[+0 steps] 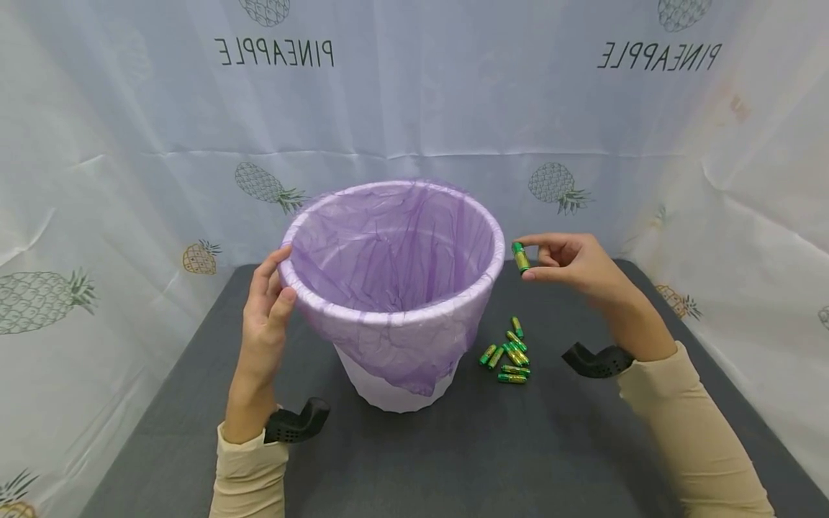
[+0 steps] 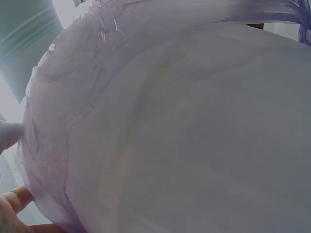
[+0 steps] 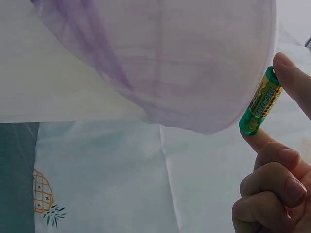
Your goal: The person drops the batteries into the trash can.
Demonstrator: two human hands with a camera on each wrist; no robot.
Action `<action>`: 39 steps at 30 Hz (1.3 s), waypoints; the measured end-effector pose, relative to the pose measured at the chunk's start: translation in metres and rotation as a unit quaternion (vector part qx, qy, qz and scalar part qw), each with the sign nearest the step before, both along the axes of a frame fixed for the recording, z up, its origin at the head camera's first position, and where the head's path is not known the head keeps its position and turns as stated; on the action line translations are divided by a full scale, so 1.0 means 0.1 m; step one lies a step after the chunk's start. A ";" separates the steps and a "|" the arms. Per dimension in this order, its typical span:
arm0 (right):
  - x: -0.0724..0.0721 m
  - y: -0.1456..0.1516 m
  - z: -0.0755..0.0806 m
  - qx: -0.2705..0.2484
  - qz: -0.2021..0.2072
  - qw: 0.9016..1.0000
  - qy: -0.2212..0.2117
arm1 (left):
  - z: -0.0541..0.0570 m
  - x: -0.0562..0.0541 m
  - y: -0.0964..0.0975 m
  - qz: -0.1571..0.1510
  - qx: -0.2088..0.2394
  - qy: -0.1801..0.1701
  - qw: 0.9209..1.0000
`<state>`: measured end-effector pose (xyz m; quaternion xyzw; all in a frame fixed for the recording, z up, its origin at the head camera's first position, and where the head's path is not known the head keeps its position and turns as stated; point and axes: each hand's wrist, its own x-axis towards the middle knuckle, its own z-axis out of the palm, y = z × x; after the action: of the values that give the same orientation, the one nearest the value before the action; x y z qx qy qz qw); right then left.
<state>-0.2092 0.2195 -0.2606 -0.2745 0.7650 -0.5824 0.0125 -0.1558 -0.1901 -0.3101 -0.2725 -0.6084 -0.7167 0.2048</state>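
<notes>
A white trash bin (image 1: 388, 394) lined with a purple plastic bag (image 1: 414, 352) stands upright, its bag folded over the rim. My left hand (image 1: 262, 324) rests against the bin's left side, thumb and fingertips touching the bag-covered rim from outside. Just off the right side of the rim, my right hand (image 1: 576, 266) pinches a green and gold battery (image 1: 521, 257) by its two ends between thumb and index finger. In the right wrist view the other fingers are curled in beside the battery (image 3: 261, 101).
Several more green and gold batteries (image 1: 513, 378) lie loosely grouped on the dark table (image 1: 388, 467), right of the bin's base. White curtains with pineapple prints (image 1: 550, 185) enclose the table at the back and sides.
</notes>
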 end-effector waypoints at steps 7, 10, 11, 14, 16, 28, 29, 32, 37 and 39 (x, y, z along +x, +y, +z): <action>-0.01 -0.04 0.15 -0.037 0.010 0.999 0.013 | 0.03 -0.01 -0.01 -0.013 0.004 0.018 1.000; -0.01 -0.07 0.19 -0.045 0.007 0.999 0.020 | 0.04 -0.02 -0.01 -0.016 0.006 0.025 1.000; -0.01 -0.08 0.21 -0.046 0.006 0.999 0.021 | 0.04 -0.02 -0.01 -0.015 0.006 0.025 1.000; -0.01 -0.12 0.24 -0.045 0.004 0.999 0.022 | 0.04 -0.02 -0.02 -0.013 0.005 0.026 1.000; -0.01 -0.15 0.26 -0.045 0.004 0.999 0.022 | 0.04 -0.02 -0.02 -0.012 0.004 0.024 1.000; -0.05 -0.36 0.32 -0.056 -0.001 0.998 0.018 | 0.03 -0.04 -0.03 -0.006 0.002 0.000 1.000; -0.05 -0.36 0.32 -0.056 -0.003 0.998 0.018 | 0.03 -0.05 -0.04 -0.004 0.001 -0.002 1.000; -0.07 -0.38 0.31 -0.054 -0.006 0.998 0.016 | 0.03 -0.05 -0.04 -0.002 0.000 -0.006 1.000; -0.11 -0.41 0.30 -0.050 0.000 0.999 0.011 | 0.03 -0.06 -0.04 -0.002 0.000 -0.011 1.000; -0.12 -0.42 0.30 -0.051 0.002 0.999 0.010 | 0.04 -0.07 -0.04 -0.002 0.002 -0.014 1.000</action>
<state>-0.2208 0.1772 -0.2310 -0.2822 0.7337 -0.6181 -0.0086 -0.1624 -0.1940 -0.3066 -0.2627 -0.6097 -0.7219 0.1953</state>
